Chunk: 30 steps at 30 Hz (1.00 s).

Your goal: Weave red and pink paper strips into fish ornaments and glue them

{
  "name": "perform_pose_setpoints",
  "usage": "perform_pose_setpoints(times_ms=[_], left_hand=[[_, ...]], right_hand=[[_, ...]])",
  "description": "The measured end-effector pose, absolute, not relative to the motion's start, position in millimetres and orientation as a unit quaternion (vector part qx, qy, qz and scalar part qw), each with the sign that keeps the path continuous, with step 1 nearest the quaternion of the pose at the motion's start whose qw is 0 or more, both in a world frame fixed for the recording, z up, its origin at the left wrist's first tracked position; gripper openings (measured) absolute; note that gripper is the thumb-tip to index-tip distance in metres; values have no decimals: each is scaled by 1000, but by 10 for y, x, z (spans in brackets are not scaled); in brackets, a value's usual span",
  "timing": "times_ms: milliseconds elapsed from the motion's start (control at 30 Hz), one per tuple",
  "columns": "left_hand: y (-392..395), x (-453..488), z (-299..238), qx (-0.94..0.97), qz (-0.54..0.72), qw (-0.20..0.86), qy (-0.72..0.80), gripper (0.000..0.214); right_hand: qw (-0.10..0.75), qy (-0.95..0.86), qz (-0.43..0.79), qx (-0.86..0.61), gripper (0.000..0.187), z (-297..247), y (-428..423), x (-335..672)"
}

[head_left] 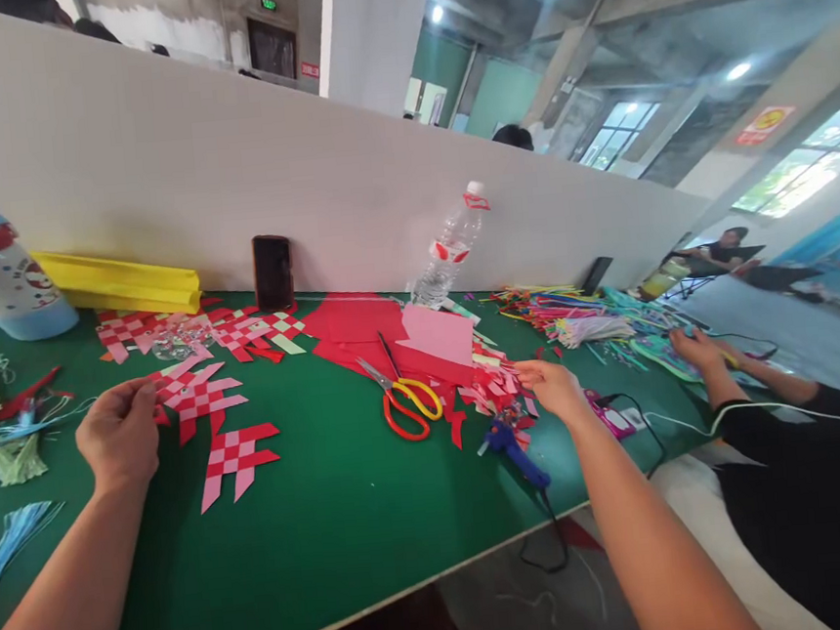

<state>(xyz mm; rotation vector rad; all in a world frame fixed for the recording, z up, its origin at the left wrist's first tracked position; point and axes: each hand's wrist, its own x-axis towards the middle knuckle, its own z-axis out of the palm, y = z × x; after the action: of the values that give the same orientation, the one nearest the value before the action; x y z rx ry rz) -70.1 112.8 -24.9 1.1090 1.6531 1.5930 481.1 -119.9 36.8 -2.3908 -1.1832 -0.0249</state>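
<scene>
My left hand [118, 435] pinches the edge of a woven red-and-pink paper fish [203, 398], fingertips at its left end. A second woven paper fish [233, 457] lies flat just in front of it. My right hand [553, 387] is at the right edge of a heap of pink and red paper strips [496, 384]. Its thumb and fingers are closed together; whatever is between them is too small to make out. Near that hand lies a blue glue gun [512, 452]. Scissors [405, 404] with red and yellow handles rest half open on the red paper sheets [354, 323].
More woven fish [245, 332] lie behind, by a phone [273, 272] leaning on the partition. A bottle [450, 249], a blue-lidded cup [5, 278], tassels [15, 546] and coloured sticks [544, 309] stand or lie around. At right, a co-worker's hands [699, 349] handle blue-green material.
</scene>
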Motion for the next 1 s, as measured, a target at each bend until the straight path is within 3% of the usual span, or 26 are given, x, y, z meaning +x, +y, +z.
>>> perform_pose_setpoints(times_ms=[133, 433, 700, 1000], left_hand=[[1071, -695, -225, 417, 606, 309, 604, 16], [1076, -699, -254, 415, 618, 320, 586, 16], [1017, -661, -217, 441, 597, 351, 571, 20], [1056, -677, -305, 448, 600, 365, 553, 19]], right_hand=[[198, -400, 26, -895, 34, 311, -1307, 4852], [131, -475, -48, -869, 33, 474, -1336, 4290], [87, -614, 47, -783, 31, 148, -889, 3144], [69, -573, 109, -809, 32, 102, -626, 3102]])
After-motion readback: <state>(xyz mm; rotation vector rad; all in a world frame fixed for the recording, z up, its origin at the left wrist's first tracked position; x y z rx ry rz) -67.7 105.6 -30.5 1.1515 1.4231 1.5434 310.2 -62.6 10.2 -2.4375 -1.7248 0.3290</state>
